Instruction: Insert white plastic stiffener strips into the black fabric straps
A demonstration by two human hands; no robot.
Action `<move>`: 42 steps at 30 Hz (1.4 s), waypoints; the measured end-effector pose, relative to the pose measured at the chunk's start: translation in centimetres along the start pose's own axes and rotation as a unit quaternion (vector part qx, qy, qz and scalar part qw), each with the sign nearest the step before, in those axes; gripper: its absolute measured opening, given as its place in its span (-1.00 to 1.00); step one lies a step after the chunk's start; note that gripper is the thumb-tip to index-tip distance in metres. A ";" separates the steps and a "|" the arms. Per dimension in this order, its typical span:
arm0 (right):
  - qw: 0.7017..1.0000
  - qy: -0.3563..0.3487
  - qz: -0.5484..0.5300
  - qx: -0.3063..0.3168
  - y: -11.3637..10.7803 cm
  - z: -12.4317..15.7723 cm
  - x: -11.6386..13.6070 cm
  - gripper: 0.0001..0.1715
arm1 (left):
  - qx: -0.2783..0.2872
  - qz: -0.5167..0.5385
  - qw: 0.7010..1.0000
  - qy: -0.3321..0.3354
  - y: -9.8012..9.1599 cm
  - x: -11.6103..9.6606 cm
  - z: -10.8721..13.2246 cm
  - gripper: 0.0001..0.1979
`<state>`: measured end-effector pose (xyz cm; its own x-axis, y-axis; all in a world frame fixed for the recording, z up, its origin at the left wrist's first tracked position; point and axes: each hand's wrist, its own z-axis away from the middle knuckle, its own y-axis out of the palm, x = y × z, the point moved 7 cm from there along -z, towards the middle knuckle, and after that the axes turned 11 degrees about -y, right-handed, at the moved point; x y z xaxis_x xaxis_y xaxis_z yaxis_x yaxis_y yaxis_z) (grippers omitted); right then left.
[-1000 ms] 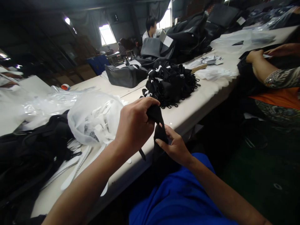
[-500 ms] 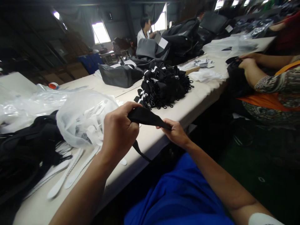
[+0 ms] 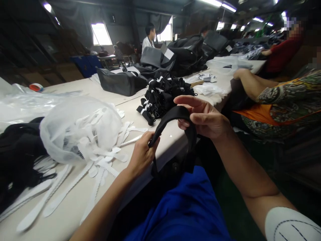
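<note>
A black fabric strap point(image 3: 173, 113) arches between my two hands over the table's front edge, its ends hanging down towards my lap. My left hand point(image 3: 142, 154) is closed on the strap's left side, thumb on top. At the strap's right bend is my right hand point(image 3: 207, 118), index finger stretched out and thumb apart from it, with the lower fingers curled around the band. Just beyond lies a heap of bundled black straps point(image 3: 163, 97) with white bands and small hooks. White strips with serrated edges point(image 3: 100, 164) are spread left of my left hand.
A translucent plastic bag point(image 3: 55, 134) holding more white strips sits on the table point(image 3: 82, 88). Dark fabric point(image 3: 20, 150) is piled at the left. Grey-black bags point(image 3: 120, 82) stand farther back. A co-worker in a patterned sleeve point(image 3: 283, 93) is close on the right.
The strap, stretched between my hands before, now bends into an arch. My left hand has lowered; my right hand has risen and its fingers have opened out. The view has shifted right.
</note>
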<state>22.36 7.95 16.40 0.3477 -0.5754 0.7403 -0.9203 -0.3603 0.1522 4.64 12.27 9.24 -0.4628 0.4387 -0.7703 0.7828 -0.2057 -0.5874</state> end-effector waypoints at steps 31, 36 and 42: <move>0.976 0.005 0.134 -0.169 2.5 4.8 -10.7 0.15 | 0.092 0.497 0.857 -0.101 -1.4 -6.6 -3.8 -0.75; 0.989 0.139 -0.030 0.028 5.1 6.4 -13.2 -0.55 | 0.142 0.529 0.834 -0.073 -1.1 -7.2 -4.8 -0.78; 0.980 0.119 -0.153 -0.046 5.7 8.2 -14.0 -0.48 | 0.087 0.510 0.856 0.002 -2.2 -6.1 -5.4 -0.81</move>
<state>13.74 7.98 1.52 0.5682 -0.2587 0.7812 -0.7955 -0.4157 0.4410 7.98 14.80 16.58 0.4252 -0.0432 -0.9041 0.7055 -0.6099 0.3609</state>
